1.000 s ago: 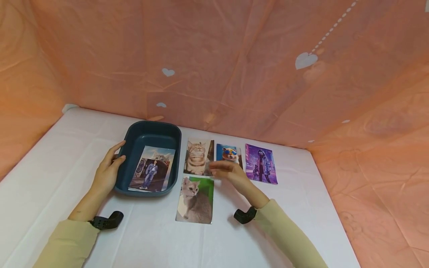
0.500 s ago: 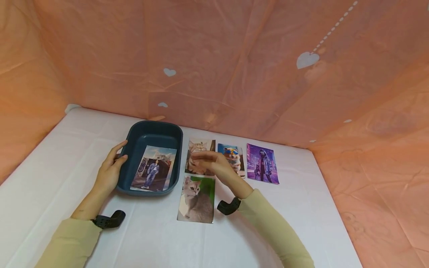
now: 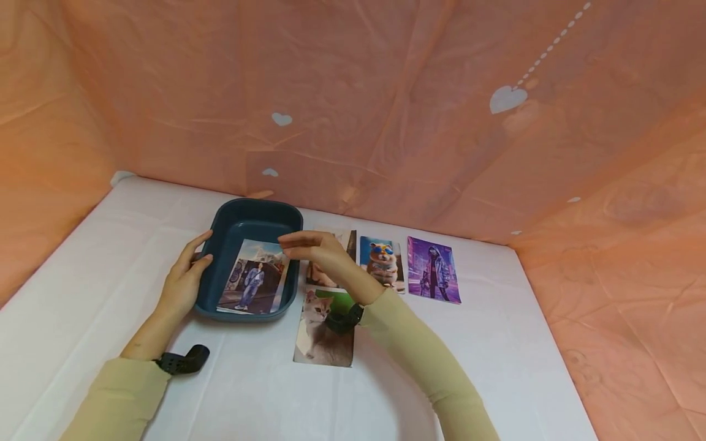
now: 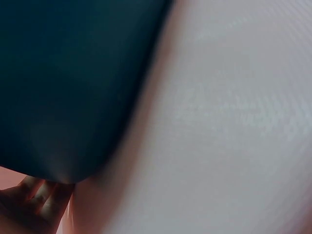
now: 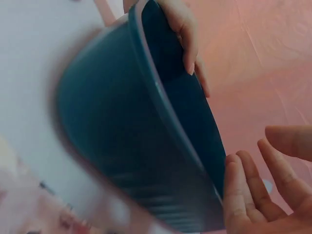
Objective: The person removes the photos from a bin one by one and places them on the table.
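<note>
A dark teal plastic tub [image 3: 256,212] stands at the left with several photo cards inside. The top card [image 3: 255,286] shows a figure in denim. My left hand [image 3: 184,283] grips the tub's left wall, thumb at the rim; its other fingers [image 4: 51,202] lie against the outside in the left wrist view. My right hand [image 3: 320,250] hovers at the tub's right rim with fingers extended, holding nothing. Below its wrist lies a card with a grey cat [image 3: 317,334]. It partly hides a tabby cat card [image 3: 350,242] on the table.
A hamster card [image 3: 382,262] and a purple hooded-figure card [image 3: 434,269] lie in a row to the right. White cloth [image 3: 248,392] covers the table. Orange-pink sheeting [image 3: 353,110] hangs behind and at both sides.
My right hand has moved left from beside the hamster card, across the tabby cat card, to the tub's right rim. My left hand stays on the tub.
</note>
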`<state>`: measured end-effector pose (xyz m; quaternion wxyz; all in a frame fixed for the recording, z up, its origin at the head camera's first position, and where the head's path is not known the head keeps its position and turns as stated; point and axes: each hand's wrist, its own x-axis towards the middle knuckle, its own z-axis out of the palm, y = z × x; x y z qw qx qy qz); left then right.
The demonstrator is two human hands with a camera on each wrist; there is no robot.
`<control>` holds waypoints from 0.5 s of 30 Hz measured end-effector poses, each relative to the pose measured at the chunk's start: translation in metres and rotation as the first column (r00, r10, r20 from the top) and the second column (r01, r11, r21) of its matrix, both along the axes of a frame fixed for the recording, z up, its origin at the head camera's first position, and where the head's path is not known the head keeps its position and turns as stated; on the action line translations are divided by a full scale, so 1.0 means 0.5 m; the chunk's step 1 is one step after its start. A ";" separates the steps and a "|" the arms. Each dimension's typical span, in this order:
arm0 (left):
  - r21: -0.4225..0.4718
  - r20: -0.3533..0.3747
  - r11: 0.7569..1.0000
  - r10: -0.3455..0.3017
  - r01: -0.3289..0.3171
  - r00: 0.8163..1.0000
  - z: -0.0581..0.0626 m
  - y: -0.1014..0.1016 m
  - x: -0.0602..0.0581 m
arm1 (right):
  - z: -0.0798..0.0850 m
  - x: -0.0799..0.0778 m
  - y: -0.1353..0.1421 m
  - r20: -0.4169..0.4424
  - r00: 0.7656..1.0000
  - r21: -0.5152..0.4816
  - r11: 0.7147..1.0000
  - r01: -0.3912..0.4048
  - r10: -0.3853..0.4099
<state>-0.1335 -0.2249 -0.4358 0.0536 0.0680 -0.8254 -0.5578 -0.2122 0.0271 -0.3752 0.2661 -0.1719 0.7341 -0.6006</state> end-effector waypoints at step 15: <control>0.008 -0.006 1.000 0.015 -0.014 1.000 -0.002 0.000 0.001 | 0.005 -0.017 -0.091 0.062 0.998 0.064 0.998 -0.013 0.009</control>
